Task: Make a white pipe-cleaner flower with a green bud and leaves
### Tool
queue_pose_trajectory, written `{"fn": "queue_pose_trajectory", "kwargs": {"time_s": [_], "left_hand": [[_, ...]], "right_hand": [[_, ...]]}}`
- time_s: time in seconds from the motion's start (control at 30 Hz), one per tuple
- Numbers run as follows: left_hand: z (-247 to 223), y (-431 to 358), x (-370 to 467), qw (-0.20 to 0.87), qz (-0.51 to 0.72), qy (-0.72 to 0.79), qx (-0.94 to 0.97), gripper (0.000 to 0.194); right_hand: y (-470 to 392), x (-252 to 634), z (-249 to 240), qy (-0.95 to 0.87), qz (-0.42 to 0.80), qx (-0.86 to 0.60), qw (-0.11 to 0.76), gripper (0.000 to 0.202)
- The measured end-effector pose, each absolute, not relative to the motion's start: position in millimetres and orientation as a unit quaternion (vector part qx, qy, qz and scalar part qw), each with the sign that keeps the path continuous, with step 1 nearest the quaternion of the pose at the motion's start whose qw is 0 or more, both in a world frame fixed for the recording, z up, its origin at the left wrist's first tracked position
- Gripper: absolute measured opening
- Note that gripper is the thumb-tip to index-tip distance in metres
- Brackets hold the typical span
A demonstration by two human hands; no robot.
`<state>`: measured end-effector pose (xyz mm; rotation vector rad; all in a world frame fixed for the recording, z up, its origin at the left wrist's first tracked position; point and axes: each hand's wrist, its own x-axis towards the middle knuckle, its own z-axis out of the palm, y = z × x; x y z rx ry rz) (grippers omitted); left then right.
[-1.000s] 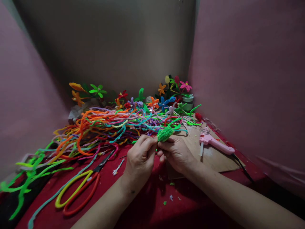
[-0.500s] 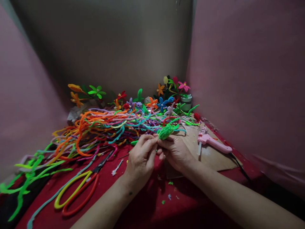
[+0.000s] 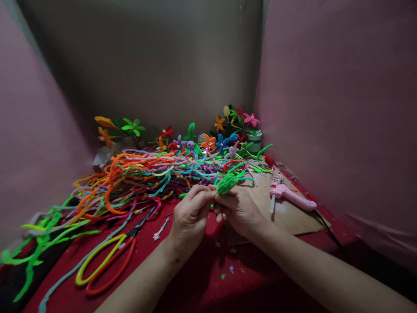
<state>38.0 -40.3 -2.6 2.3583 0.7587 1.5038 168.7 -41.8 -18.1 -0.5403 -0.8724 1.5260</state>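
Note:
A bright green bundle of bent pipe cleaners (image 3: 227, 183), shaped like a bud or leaf, sticks up between my two hands above the red cloth. My right hand (image 3: 239, 208) is closed, with thumb and fingers pinching the bundle's lower end. My left hand (image 3: 193, 213) meets it from the left, its fingers closed at the same base. The exact grip of the left fingertips is partly hidden. Just behind the hands lies a large heap of coloured pipe cleaners (image 3: 146, 167).
Scissors (image 3: 122, 248) with yellow and red handles lie at the left. On a cardboard sheet (image 3: 293, 219) at the right rests a pink glue gun (image 3: 291, 196). Finished pipe-cleaner flowers (image 3: 223, 141) and a small jar (image 3: 255, 141) stand at the back. Green scraps dot the red cloth (image 3: 208, 269).
My hands have shifted very slightly, the left fingers changing their pose at the base of the green bundle. The bundle has turned a little. Things on the table stay as they were.

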Motion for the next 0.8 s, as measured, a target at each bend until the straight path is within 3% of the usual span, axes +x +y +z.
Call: {"fn": "queue_pose_trajectory", "kwargs": {"time_s": [0.17, 0.47, 0.8], "left_hand": [[-3, -41, 35, 0.021, 0.475, 0.255, 0.842, 0.030], [-3, -38, 25, 0.040, 0.496, 0.273, 0.823, 0.016], [11, -49, 20, 0.228, 0.554, 0.351, 0.720, 0.014]], "right_hand": [[-41, 171, -21, -0.393, 0.647, -0.247, 0.605, 0.024], [-44, 174, -18, -0.529, 0.520, -0.292, 0.604, 0.024], [-44, 179, -5, -0.664, 0.328, -0.291, 0.605, 0.017]]}}
